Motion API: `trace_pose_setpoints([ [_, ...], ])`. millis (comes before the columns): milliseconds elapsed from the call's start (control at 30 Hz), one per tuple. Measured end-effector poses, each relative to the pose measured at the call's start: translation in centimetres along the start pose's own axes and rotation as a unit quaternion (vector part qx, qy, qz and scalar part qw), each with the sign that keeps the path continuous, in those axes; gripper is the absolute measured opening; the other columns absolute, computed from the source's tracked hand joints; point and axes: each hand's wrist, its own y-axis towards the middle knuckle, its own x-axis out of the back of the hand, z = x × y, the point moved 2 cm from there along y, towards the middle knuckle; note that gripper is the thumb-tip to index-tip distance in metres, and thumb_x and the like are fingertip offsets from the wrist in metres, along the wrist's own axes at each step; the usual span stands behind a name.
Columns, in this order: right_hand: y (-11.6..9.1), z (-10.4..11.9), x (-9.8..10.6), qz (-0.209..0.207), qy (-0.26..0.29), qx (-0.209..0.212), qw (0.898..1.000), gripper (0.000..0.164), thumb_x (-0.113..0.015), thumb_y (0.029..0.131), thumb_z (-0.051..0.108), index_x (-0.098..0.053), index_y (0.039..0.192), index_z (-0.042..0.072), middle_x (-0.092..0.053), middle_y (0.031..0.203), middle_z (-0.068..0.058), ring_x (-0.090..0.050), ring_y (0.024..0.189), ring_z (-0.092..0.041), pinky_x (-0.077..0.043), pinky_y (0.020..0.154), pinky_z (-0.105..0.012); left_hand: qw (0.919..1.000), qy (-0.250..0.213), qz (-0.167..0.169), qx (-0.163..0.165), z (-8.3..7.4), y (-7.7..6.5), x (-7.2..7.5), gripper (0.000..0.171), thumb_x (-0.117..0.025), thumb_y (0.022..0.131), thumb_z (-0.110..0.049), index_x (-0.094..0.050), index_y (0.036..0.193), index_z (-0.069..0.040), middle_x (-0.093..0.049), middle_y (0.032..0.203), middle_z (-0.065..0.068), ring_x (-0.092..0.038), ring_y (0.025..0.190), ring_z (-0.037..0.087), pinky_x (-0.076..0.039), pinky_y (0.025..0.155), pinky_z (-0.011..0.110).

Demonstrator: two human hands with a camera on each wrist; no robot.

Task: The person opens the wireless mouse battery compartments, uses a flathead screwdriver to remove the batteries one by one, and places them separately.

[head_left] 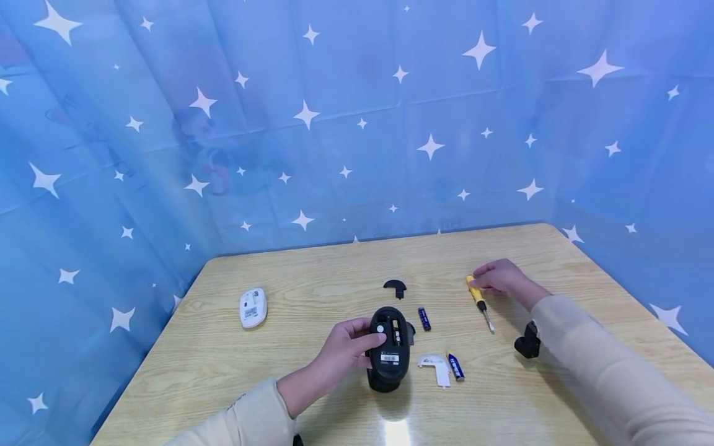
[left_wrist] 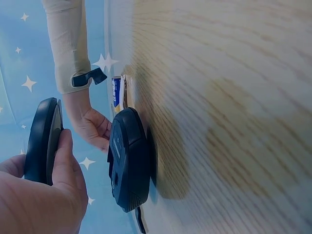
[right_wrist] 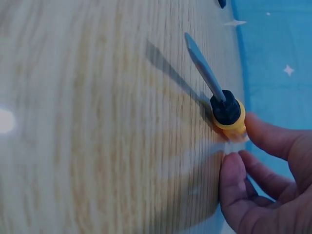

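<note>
My left hand point(head_left: 347, 344) grips a black computer mouse point(head_left: 388, 357), its underside turned up. Its battery bay is uncovered, and a battery point(head_left: 396, 332) shows inside. Below it, a second black mouse point(left_wrist: 130, 161) rests on the table, mostly hidden by the held one in the head view. Off to the right, my right hand point(head_left: 502, 280) pinches the yellow handle of a screwdriver point(head_left: 477, 296). The flat metal blade point(right_wrist: 204, 68) points back toward my side of the table, its shadow falling beside it.
On the wooden table point(head_left: 312, 291) lie a black battery cover point(head_left: 396, 287), a blue battery point(head_left: 424, 319), a white cover point(head_left: 438, 368) with another battery point(head_left: 455, 367) beside it. A white mouse point(head_left: 253, 308) lies at the left. A starry blue curtain point(head_left: 357, 142) hangs behind.
</note>
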Motion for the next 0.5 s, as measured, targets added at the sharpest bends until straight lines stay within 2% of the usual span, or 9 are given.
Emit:
trace_pose_setpoints([
  [233,-0.2,0.7,-0.6,-0.003,-0.021,0.013,1.0,0.047,-0.069,0.09,0.013,-0.05,0.125,-0.012,-0.058,0.079,-0.007,-0.053,0.064,-0.018,-0.05,0.06,-0.032,1.0,0.0,0.001,0.001,0.0,0.0,0.0,0.032,-0.065,0.09,-0.01,-0.06,0.118,0.007,-0.067,0.102,0.012,-0.067,0.09,0.022,-0.06,0.073,0.035],
  [500,-0.1,1.2,-1.1,-0.016,-0.051,0.018,0.998,0.041,-0.071,0.088,0.012,-0.056,0.116,-0.013,-0.062,0.089,-0.013,-0.059,0.069,-0.019,-0.055,0.062,-0.033,1.0,0.001,-0.001,0.001,0.0,0.1,0.0,0.034,-0.065,0.09,-0.01,-0.06,0.119,0.006,-0.066,0.103,0.012,-0.067,0.091,0.022,-0.06,0.073,0.035],
])
